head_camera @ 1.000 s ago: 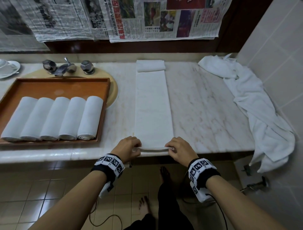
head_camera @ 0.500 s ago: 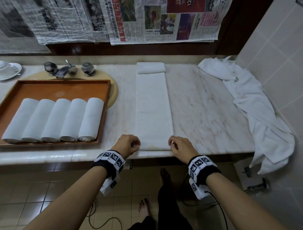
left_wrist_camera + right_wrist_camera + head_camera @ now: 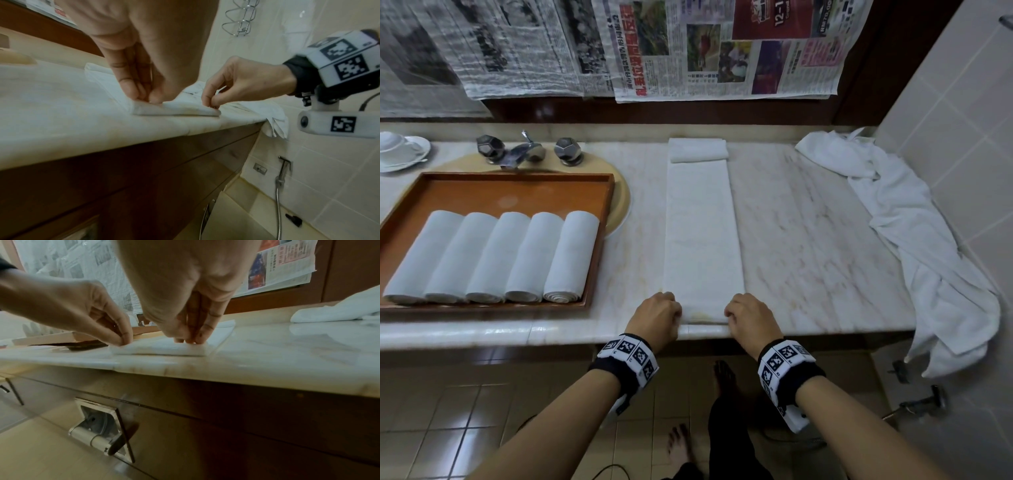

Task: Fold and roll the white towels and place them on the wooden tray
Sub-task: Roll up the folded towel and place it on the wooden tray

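A white towel (image 3: pixel 702 236), folded into a long narrow strip, lies lengthways on the marble counter (image 3: pixel 808 246). Its near end is turned over into a small first roll (image 3: pixel 176 109) (image 3: pixel 162 348). My left hand (image 3: pixel 659 313) pinches that roll at its left corner, and my right hand (image 3: pixel 748 313) pinches it at the right corner. In the wrist views the fingertips (image 3: pixel 141 95) (image 3: pixel 193 337) press down on the rolled edge. The wooden tray (image 3: pixel 599 246) to the left holds several rolled white towels (image 3: pixel 493 257) side by side.
A small rolled towel (image 3: pixel 698 149) lies at the strip's far end. A heap of loose white towels (image 3: pixel 914 240) drapes over the counter's right edge by the tiled wall. Taps (image 3: pixel 527 150) and a cup and saucer (image 3: pixel 400 150) stand at the back left.
Both hands have slid apart from the middle of the near edge to its two corners. The near end of the towel now lies turned over in a small roll.
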A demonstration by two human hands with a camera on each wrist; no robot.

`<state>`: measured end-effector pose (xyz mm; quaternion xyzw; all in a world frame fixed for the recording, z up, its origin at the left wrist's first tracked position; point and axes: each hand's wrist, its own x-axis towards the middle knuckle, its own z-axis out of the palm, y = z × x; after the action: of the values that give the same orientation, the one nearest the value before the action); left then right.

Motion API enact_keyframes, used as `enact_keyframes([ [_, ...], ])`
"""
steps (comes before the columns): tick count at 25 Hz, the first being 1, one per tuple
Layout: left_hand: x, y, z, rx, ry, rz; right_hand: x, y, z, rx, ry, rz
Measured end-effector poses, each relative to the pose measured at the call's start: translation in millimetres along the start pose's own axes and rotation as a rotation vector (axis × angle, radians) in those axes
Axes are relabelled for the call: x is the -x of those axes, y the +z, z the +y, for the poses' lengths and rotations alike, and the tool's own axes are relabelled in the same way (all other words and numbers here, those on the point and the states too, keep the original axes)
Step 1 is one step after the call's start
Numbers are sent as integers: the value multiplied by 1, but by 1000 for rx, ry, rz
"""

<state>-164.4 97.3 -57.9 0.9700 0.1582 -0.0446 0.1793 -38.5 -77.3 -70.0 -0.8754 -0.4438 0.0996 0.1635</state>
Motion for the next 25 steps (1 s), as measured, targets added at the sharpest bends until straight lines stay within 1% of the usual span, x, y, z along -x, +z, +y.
enact_keyframes([
  [2, 3, 0, -1, 11, 11, -8, 3, 1, -1, -14, 1, 30],
  [6, -1, -1, -4, -49, 15, -45, 3, 2, 5, 5, -67, 4],
  [10, -5, -1, -3, -105, 18, -70, -2, -2, 6, 51, -65, -2],
  [14, -7, -2, -7, -179, 90, -42, -5, -10, 7, 50, -47, -10],
  [16, -10, -4, -9, -168, 114, -33, -8, -16, 8, 48, -51, -77],
  [20, -12, -5, -16, -131, 144, -21, -13, -25, 10, 46, -28, -156],
  [23, -17, -11, -21, -83, 137, -76, -17, -30, 14, 1, 8, -190],
  [25, -19, -16, -23, -8, 158, -60, -19, -33, 15, -51, 45, -198],
])
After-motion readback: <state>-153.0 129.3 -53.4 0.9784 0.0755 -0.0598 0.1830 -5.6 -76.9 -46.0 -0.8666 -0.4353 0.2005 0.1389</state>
